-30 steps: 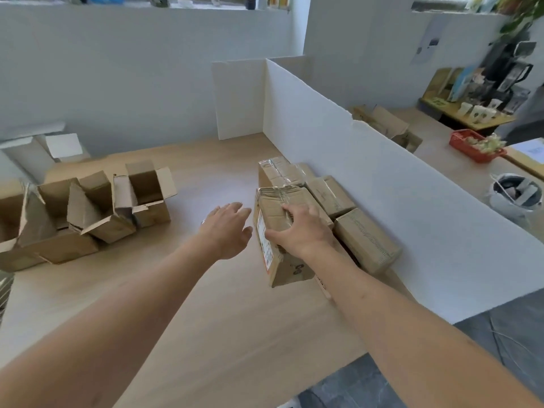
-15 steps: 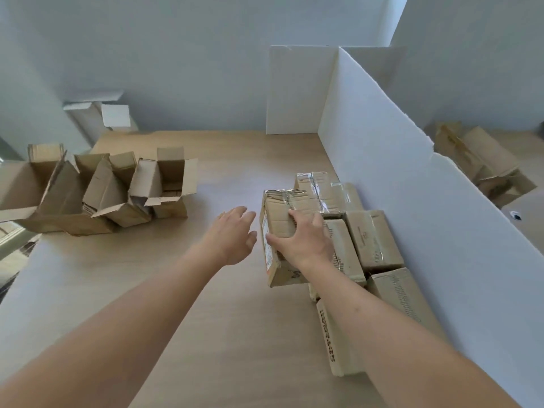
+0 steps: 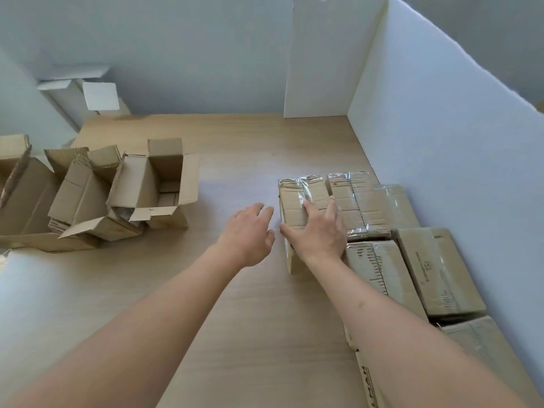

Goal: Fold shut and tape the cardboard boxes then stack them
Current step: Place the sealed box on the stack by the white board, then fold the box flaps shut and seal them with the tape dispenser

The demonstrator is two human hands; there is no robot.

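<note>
Cardboard and shiny clear tape is pretty much the whole story. The taped box (image 3: pixel 297 201) we're placing sits at the left edge of the row of sealed boxes, with our right hand (image 3: pixel 316 234) on top of it, fingers laid over the lid and thumb hooked down its left side. A second ago it was tilted up on one edge so its side label showed; now it looks squared up and pushed in touching its neighbour (image 3: pixel 359 204), so we'd call this one basically stacked. Our left hand (image 3: pixel 250 231) hovers just beside it, fingers loosely spread, holding nothing, much like half a second back. We're also looking more steeply down now.

The finished boxes (image 3: pixel 435 269) run along the white foam-board partition (image 3: pixel 441 136) on the right of the wooden table (image 3: pixel 235 319). Over on the left, well apart, the pile of open boxes (image 3: pixel 153 184) has its flaps up, so we reckon there's plenty of folding and taping left and one of those is next.

Writing-wise: one sealed box has a small logo with a line of print, too tiny to read. The box by our right forearm (image 3: pixel 371 384) has bold black letters, maybe "MA", mostly cut off.
</note>
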